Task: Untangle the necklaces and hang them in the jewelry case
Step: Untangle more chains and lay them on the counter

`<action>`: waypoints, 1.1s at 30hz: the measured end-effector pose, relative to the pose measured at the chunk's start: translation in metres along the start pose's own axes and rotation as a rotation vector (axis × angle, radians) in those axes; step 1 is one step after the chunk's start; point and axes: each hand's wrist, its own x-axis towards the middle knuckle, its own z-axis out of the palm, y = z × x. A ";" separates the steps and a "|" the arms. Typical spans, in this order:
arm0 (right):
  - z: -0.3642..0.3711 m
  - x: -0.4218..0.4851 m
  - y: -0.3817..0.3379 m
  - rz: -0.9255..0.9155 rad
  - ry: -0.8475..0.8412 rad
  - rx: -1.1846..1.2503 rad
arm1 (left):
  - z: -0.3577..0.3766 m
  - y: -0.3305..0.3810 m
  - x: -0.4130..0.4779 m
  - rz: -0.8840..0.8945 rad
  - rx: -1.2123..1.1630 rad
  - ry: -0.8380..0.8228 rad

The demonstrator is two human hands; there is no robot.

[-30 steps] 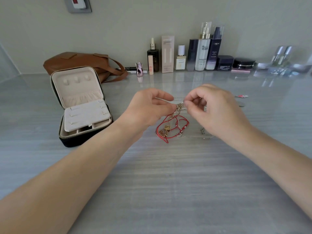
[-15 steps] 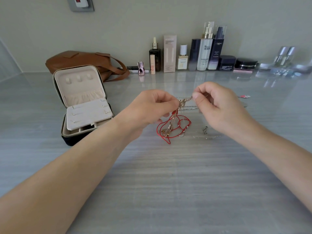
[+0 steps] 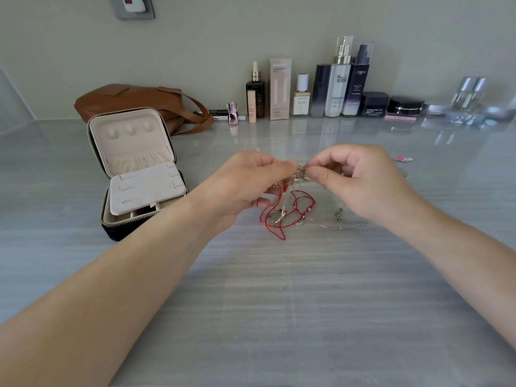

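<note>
Pinching gold-chain knot btwn L hand + R hand, held up for slack | red cord trailing from knot to table | jewelry case open at L, hooks bare, ready for hanging

Gold chain tangle partly behind fingers

On my gray desk sit an open jewelry case, a brown bag, a row of bottles, and a thin silver chain.
</note>
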 end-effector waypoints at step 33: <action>0.005 0.002 -0.003 0.178 -0.119 0.353 | 0.006 -0.004 0.008 0.047 -0.441 -0.052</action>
